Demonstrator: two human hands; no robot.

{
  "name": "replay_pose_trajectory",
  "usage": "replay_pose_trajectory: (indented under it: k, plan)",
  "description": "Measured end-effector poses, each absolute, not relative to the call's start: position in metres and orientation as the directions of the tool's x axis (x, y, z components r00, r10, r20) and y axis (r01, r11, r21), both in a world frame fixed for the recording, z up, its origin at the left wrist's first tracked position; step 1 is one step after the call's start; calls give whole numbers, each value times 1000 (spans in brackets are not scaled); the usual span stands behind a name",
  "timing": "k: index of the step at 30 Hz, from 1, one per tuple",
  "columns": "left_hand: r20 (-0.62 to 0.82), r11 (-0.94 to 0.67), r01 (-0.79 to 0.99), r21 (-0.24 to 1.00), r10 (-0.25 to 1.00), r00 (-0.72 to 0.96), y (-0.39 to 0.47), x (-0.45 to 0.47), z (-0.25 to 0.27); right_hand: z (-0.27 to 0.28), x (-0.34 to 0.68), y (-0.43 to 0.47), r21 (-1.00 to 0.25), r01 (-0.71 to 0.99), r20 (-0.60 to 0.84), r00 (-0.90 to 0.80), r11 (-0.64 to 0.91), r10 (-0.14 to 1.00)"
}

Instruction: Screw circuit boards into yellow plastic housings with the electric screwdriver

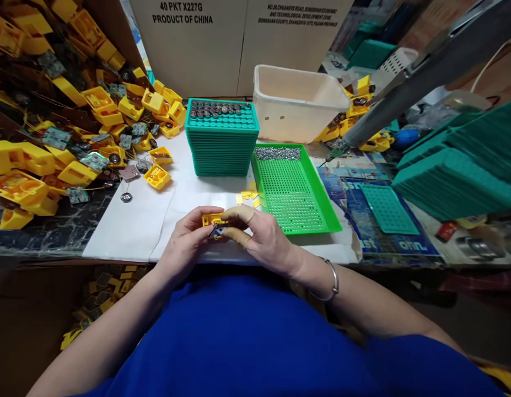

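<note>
A small yellow plastic housing (pixel 209 219) lies directly between the fingertips, its longer side seemingly running left to right. The left hand (pixel 189 234) pinches its left end; the right hand (pixel 263 234), with tan-covered thumb and forefinger, closes narrowly about its right end, beside a dark grey piece (pixel 216 230) on the near side. Both hands are equally close. Farther right sit small flat yellow pieces (pixel 247 196), then a bright green plastic tray (pixel 321 193). Fingers hide much of the housing; whether the grey piece is attached cannot be told.
</note>
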State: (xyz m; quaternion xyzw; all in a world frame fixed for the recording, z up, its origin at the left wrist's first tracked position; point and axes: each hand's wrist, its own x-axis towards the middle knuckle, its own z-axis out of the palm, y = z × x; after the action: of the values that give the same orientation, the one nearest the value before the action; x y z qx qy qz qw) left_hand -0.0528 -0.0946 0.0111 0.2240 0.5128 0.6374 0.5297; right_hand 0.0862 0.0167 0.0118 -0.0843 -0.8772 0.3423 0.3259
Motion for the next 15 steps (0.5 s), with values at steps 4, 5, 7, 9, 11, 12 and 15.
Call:
replay_pose_trajectory:
  k: [4, 5, 7, 9, 11, 12, 15]
  plan:
    - [-309, 136, -550, 824, 922, -234, -93, -56, 11, 16, 84, 18, -617, -58, 499, -800, 785, 333]
    - [-315, 143, -572, 808, 925, -213, -93, -57, 11, 17, 84, 19, -595, -49, 497, -807, 803, 319]
    - [-320, 151, -601, 785, 929, -185, -92, -58, 11, 18, 84, 21, -558, -16, 484, -819, 830, 310]
    - [-317, 155, -615, 773, 934, -162, -92, -59, 11, 18, 83, 23, -539, 3, 464, -834, 843, 299]
    - [-306, 157, -617, 771, 941, -142, -92, -59, 11, 19, 83, 26, -532, -17, 454, -850, 847, 268]
    - [-301, 159, -613, 774, 944, -136, -92, -59, 11, 19, 83, 28, -532, -31, 452, -855, 846, 253]
    - [-300, 170, -589, 790, 945, -130, -91, -59, 12, 23, 82, 31, -551, -42, 447, -858, 833, 252]
